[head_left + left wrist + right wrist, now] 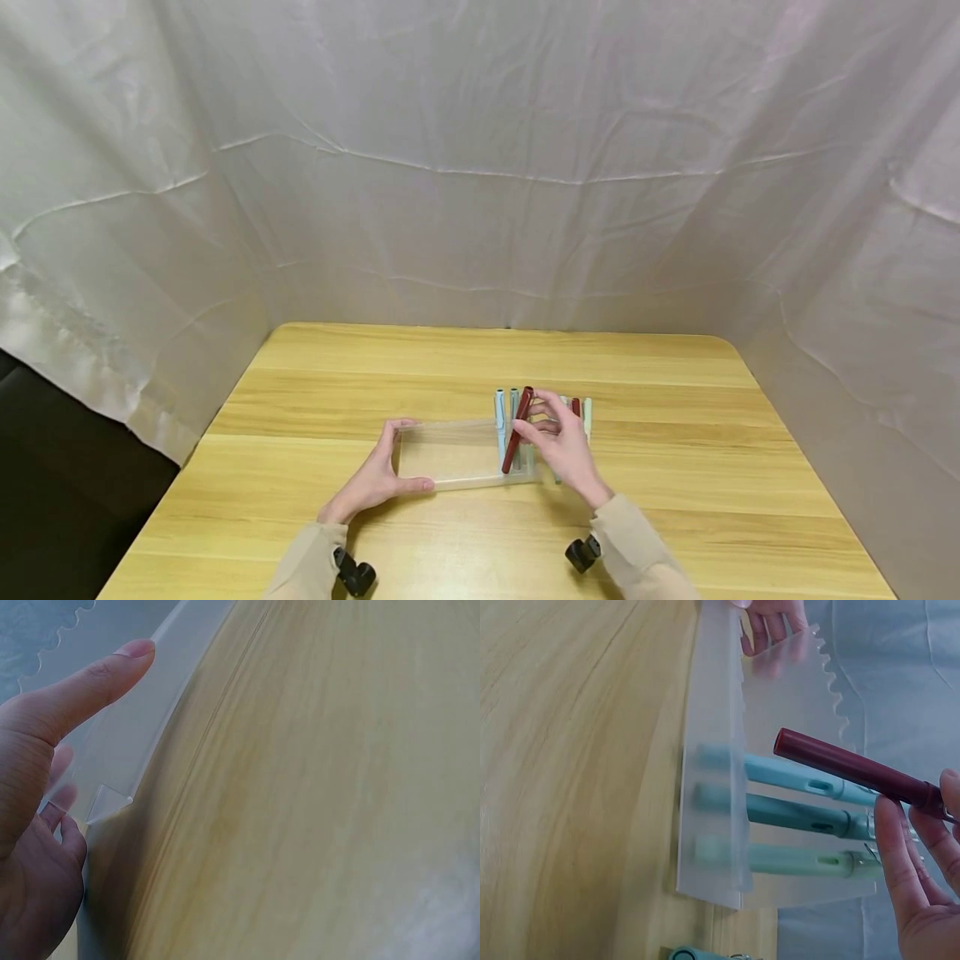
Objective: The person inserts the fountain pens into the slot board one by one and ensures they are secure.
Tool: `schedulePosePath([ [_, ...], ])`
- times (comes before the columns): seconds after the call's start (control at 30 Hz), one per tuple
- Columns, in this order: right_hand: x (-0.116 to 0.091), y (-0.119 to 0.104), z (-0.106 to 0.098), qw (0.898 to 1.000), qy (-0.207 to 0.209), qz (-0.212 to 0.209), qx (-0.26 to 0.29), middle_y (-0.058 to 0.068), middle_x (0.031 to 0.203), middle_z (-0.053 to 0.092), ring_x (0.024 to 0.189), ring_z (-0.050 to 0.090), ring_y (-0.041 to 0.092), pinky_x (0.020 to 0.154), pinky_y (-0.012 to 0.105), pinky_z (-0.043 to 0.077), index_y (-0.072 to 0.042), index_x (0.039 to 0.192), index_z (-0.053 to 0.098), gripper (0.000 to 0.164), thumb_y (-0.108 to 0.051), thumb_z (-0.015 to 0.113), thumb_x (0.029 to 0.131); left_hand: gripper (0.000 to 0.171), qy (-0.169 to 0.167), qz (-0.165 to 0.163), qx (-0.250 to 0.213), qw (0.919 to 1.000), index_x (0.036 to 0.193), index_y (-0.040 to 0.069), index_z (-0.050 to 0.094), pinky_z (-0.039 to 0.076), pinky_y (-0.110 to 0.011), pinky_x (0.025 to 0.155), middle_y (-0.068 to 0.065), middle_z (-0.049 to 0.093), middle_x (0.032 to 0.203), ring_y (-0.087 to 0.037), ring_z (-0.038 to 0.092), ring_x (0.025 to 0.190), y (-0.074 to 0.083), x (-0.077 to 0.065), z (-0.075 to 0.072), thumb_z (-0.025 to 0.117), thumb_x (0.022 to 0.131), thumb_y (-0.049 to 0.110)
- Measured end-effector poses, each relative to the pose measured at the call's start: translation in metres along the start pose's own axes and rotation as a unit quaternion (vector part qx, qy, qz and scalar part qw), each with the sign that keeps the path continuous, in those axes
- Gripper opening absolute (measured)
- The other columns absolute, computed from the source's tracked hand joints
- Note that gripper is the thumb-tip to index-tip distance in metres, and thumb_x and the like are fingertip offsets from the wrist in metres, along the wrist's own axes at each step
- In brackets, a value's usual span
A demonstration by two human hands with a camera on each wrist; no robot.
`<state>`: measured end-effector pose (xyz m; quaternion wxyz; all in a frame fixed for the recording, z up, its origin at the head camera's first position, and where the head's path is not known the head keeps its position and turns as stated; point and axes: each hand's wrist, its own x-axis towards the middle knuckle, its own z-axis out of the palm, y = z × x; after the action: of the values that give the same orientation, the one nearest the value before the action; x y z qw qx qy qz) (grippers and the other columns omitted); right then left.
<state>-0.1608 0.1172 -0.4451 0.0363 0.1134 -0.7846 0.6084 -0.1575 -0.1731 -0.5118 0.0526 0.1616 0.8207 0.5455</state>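
Observation:
A clear pen rack (450, 454) with scalloped edges rests on the table. My left hand (378, 471) grips its left end, with the thumb (112, 679) along the front wall and fingers behind. My right hand (564, 446) pinches a dark red pen (517, 433) near its cap, tilted above the rack's right part. In the right wrist view, the red pen's barrel end points free of the rack. A light blue pen (787, 774), a teal pen (795, 816) and a pale green pen (795, 859) lie side by side in the rack.
Right of the rack, partly behind my right hand, more pens lie on the wooden table (675, 483), among them another dark red pen (576, 407) and a pale green pen (588, 415). A pale curtain (480, 208) surrounds the table's back and sides.

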Motion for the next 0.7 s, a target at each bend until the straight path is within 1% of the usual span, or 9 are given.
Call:
schedulePosePath([
  [0.03,0.0,0.0,0.001,1.0,0.001,-0.005,-0.002,0.018,0.098,0.061,0.077,0.065,0.033,0.065,0.041,0.055,-0.008,0.124,0.045,0.049,-0.01,0.065,0.08,0.091,0.0,0.0,0.0,1.0,0.13,0.009,0.028,0.01,-0.06,0.108,-0.01,0.031,0.137,-0.031,0.019,0.134,0.0,0.0,0.0,0.083,0.059,0.02],
  [0.17,-0.001,0.0,0.005,0.999,0.006,-0.021,-0.024,0.015,0.098,0.062,0.077,0.066,0.028,0.064,0.029,0.056,-0.009,0.125,0.045,0.049,-0.013,0.065,0.08,0.092,-0.001,0.001,-0.002,1.0,0.131,0.008,0.028,0.01,-0.06,0.108,-0.01,0.031,0.137,-0.03,0.019,0.134,0.0,0.001,0.001,0.083,0.058,0.02],
  [0.23,-0.001,0.0,0.008,0.999,0.011,-0.023,-0.033,0.015,0.099,0.062,0.077,0.066,0.026,0.064,0.026,0.056,-0.009,0.125,0.045,0.05,-0.013,0.066,0.079,0.092,-0.002,0.003,-0.004,1.0,0.131,0.007,0.027,0.01,-0.06,0.108,-0.011,0.03,0.137,-0.03,0.018,0.134,0.0,0.001,0.001,0.083,0.059,0.019],
  [0.3,-0.001,0.001,0.01,0.999,0.016,-0.025,-0.034,0.015,0.099,0.062,0.076,0.066,0.025,0.061,0.026,0.055,-0.01,0.124,0.045,0.05,-0.014,0.066,0.079,0.092,-0.002,0.005,-0.004,1.0,0.131,0.007,0.027,0.009,-0.06,0.108,-0.011,0.03,0.137,-0.03,0.017,0.135,0.0,0.001,0.001,0.083,0.059,0.019],
  [0.4,0.002,0.011,0.016,0.998,0.025,-0.037,-0.041,0.012,0.098,0.063,0.073,0.066,0.019,0.06,0.025,0.055,-0.015,0.124,0.046,0.051,-0.018,0.067,0.078,0.091,-0.001,0.006,-0.004,1.0,0.131,0.007,0.027,0.009,-0.06,0.108,-0.01,0.031,0.137,-0.03,0.016,0.135,0.0,0.001,0.001,0.083,0.059,0.019],
  [0.47,0.003,0.015,0.019,0.997,0.03,-0.058,-0.05,0.012,0.096,0.063,0.071,0.066,0.017,0.059,0.024,0.055,-0.014,0.123,0.047,0.05,-0.019,0.067,0.078,0.091,-0.001,0.005,-0.004,1.0,0.13,0.008,0.028,0.009,-0.06,0.108,-0.009,0.031,0.137,-0.03,0.017,0.135,0.0,0.001,0.001,0.083,0.059,0.019],
  [0.57,0.006,0.023,0.025,0.992,0.038,-0.093,-0.076,0.011,0.093,0.064,0.069,0.065,0.013,0.06,0.018,0.054,-0.015,0.122,0.048,0.049,-0.019,0.068,0.077,0.091,-0.001,0.007,-0.005,1.0,0.13,0.007,0.028,0.009,-0.06,0.108,-0.008,0.031,0.137,-0.03,0.017,0.135,0.0,0.001,0.001,0.083,0.059,0.019],
  [0.67,0.007,0.025,0.03,0.988,0.041,-0.11,-0.098,0.013,0.091,0.065,0.068,0.065,0.014,0.06,0.017,0.054,-0.015,0.12,0.049,0.049,-0.014,0.069,0.075,0.09,0.0,0.009,-0.006,0.9999,0.13,0.007,0.028,0.01,-0.06,0.108,-0.007,0.031,0.136,-0.03,0.017,0.135,-0.001,0.001,0.001,0.083,0.059,0.018],
  [0.7,0.008,0.029,0.031,0.986,0.042,-0.117,-0.108,0.011,0.091,0.066,0.067,0.065,0.012,0.06,0.015,0.053,-0.017,0.12,0.049,0.05,-0.015,0.07,0.075,0.09,0.0,0.009,-0.006,0.9999,0.13,0.007,0.028,0.01,-0.06,0.108,-0.007,0.031,0.136,-0.03,0.016,0.135,-0.001,0.001,0.001,0.083,0.059,0.018],
])
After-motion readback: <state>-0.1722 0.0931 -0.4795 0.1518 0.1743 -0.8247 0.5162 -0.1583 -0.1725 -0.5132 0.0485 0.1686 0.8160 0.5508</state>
